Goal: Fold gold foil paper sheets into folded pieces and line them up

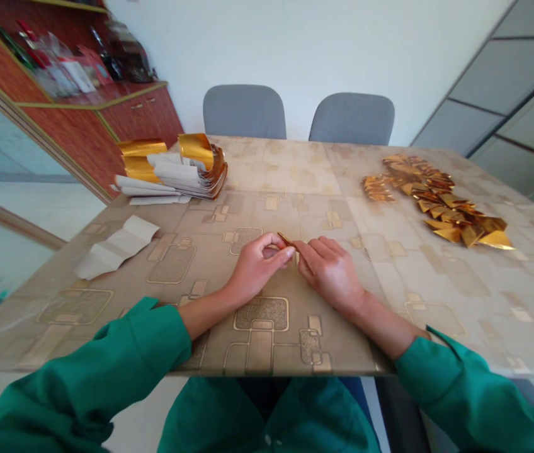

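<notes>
Between my two hands, over the near middle of the table, is a small narrow piece of folded gold paper (286,240). My left hand (260,264) pinches it between thumb and fingers. From the other side my right hand (330,270) closes on its end, the fingers curled and hiding part of it. Folded gold paper pieces (451,211) lie in a winding row at the right. A stack of gold and whitish paper sheets (182,173) sits at the back left. Nearer on the left lies a single creased whitish sheet (118,246).
The patterned tablecloth (267,217) covers the table, whose front edge is close to my body. Two grey chairs (244,112) stand behind it against a white wall. At the back left a wooden cabinet (139,116) holds bottles and packages.
</notes>
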Motion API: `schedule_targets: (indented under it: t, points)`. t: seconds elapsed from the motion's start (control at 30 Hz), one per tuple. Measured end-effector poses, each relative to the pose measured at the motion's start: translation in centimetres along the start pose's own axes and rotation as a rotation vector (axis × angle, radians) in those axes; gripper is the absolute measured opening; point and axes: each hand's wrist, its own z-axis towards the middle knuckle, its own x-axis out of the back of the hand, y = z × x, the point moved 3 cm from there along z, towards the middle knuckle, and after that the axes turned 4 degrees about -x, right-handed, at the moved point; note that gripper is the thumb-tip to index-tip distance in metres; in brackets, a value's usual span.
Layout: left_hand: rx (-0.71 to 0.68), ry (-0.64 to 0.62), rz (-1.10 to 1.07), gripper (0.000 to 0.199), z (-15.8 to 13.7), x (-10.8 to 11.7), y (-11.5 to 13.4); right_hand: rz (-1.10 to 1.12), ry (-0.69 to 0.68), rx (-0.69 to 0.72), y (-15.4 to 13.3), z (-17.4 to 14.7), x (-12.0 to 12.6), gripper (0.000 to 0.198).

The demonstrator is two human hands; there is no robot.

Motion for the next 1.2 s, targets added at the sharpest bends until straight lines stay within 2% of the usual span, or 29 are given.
schedule_targets:
  t: [0.13,0.23,0.33,0.53,0.63,0.77,0.9,1.07,1.2]
  points:
    - [0.006,0.027,-0.117,0.031,0.1,-0.1,-0.1,0.08,-0.049,0.006,-0.9,0.1,-0.1,0.027]
    - [-0.006,0.022,-0.178,0.035,0.1,0.0,-0.1,0.327,-0.051,-0.088,-0.7,0.0,0.0,0.025]
    - [-0.014,-0.022,-0.203,0.037,0.0,-0.1,-0.2,0.546,-0.042,-0.164,-0.1,-0.1,0.0,0.032]
    - [-0.035,-0.074,-0.173,0.035,-0.3,-0.3,0.0,0.691,-0.116,-0.217,0.5,-0.4,-0.1,0.037]
    - [-0.051,-0.089,-0.139,0.033,-0.3,-0.3,0.1,0.662,-0.13,-0.211,0.5,-0.5,-0.2,0.037]
    - [-0.087,-0.081,-0.047,0.026,-0.4,-0.5,0.0,0.45,-0.072,-0.158,0.1,-0.7,0.0,0.035]
    - [-0.12,-0.028,0.01,0.02,-0.7,-0.8,0.0,0.313,-0.08,-0.15,-0.5,-0.7,0.0,0.03]
    - [-0.053,0.023,0.088,0.019,-1.0,-1.1,0.1,0.327,-0.108,-0.207,-0.5,-0.9,-0.5,0.028]
    - [-0.08,0.06,0.147,0.023,-1.1,-1.1,0.2,0.375,-0.107,-0.237,-0.5,-1.0,-0.7,0.02]
